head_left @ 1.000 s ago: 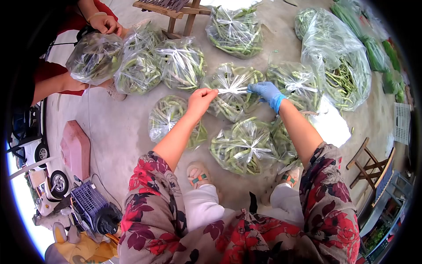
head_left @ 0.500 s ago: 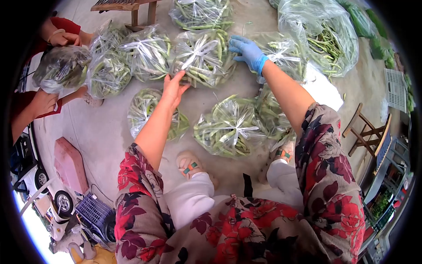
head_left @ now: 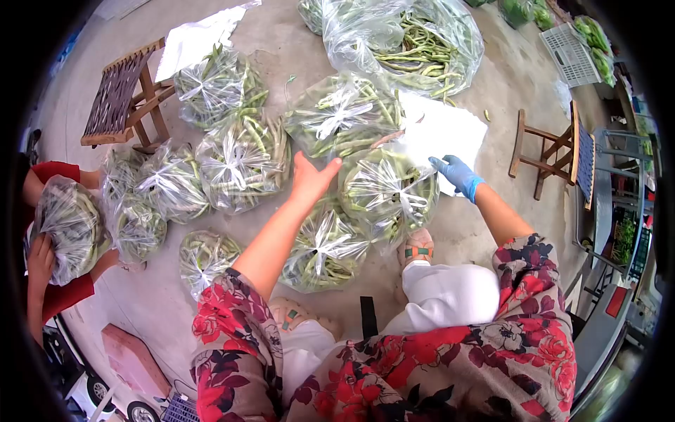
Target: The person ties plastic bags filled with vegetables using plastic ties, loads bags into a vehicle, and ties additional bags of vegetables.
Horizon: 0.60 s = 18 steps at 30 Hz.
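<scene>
Clear bags of green beans lie on the concrete floor, several of them tied in a bunched knot. My left hand, bare, has its fingers apart, close to the lower edge of a tied bag. In a blue glove, my right hand is open at the right side of another tied bag, over the edge of a white sheet. Neither hand grips a bag. Below my left hand sits one more bean bag.
A large open bag of beans is at the top. Wooden stools stand at left and right. At the far left another person's hand touches a bean bag. A white crate is at upper right.
The view has swung right. My left hand has left the knot of the middle bag, and both hands now are by bags farther right. The other person's hand has shifted on their bag.
</scene>
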### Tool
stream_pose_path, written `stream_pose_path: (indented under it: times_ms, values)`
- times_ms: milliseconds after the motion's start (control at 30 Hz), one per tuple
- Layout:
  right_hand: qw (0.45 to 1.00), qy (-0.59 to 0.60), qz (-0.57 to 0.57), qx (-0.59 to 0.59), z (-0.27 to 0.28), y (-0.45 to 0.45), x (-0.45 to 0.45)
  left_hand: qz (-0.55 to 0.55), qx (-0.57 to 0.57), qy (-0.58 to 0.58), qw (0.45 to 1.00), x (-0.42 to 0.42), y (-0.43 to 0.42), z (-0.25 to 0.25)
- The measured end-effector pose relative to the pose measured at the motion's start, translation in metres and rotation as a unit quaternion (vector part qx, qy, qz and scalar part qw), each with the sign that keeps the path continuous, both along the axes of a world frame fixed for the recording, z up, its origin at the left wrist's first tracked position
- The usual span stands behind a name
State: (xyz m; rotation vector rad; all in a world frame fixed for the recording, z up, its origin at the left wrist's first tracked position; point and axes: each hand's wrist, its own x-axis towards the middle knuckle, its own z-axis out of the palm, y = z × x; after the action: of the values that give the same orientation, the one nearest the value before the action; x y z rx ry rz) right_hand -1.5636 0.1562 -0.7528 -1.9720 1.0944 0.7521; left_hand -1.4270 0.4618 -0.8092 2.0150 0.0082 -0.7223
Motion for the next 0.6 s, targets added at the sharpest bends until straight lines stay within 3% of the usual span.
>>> stream_pose_path:
  times_ms: [33, 100, 133, 167, 233, 267, 367, 433, 500, 600]
  values:
    - [0.998, 0.032, -0.053, 0.022, -0.005, 0.006, -0.017, 0.076, -0.028, 0.119, 0.990, 0.010, -0.011, 0.003]
    - [0.984, 0.065, -0.107, 0.126, -0.030, 0.012, -0.043, 0.224, -0.079, 0.355, 0.904, 0.021, -0.031, 0.011]
    - [0.970, 0.039, -0.145, 0.193, -0.028, 0.022, -0.049, 0.269, -0.149, 0.388, 0.869, 0.018, -0.036, -0.021]
    - [0.949, 0.012, -0.184, 0.256, -0.026, 0.029, -0.051, 0.270, -0.210, 0.371, 0.863, 0.016, -0.046, -0.027]
    - [0.947, -0.006, -0.199, 0.252, -0.053, 0.022, -0.058, 0.266, -0.332, 0.343, 0.838, 0.008, -0.067, -0.033]
    - [0.938, -0.017, -0.205, 0.281, -0.057, 0.020, -0.058, 0.280, -0.265, 0.315, 0.868, 0.016, -0.072, -0.035]
    - [0.902, -0.027, -0.257, 0.347, -0.050, 0.022, -0.050, 0.321, -0.238, 0.256, 0.880, 0.062, -0.074, -0.059]
    - [0.871, -0.056, -0.277, 0.402, -0.049, 0.037, -0.042, 0.298, -0.303, 0.168, 0.889, 0.109, -0.064, -0.080]
    - [0.848, -0.058, -0.280, 0.445, -0.070, 0.057, -0.027, 0.334, -0.327, -0.002, 0.884, 0.151, -0.067, -0.055]
    - [0.810, -0.112, -0.232, 0.527, -0.072, 0.096, 0.017, 0.180, -0.143, -0.112, 0.967, 0.173, -0.068, -0.011]
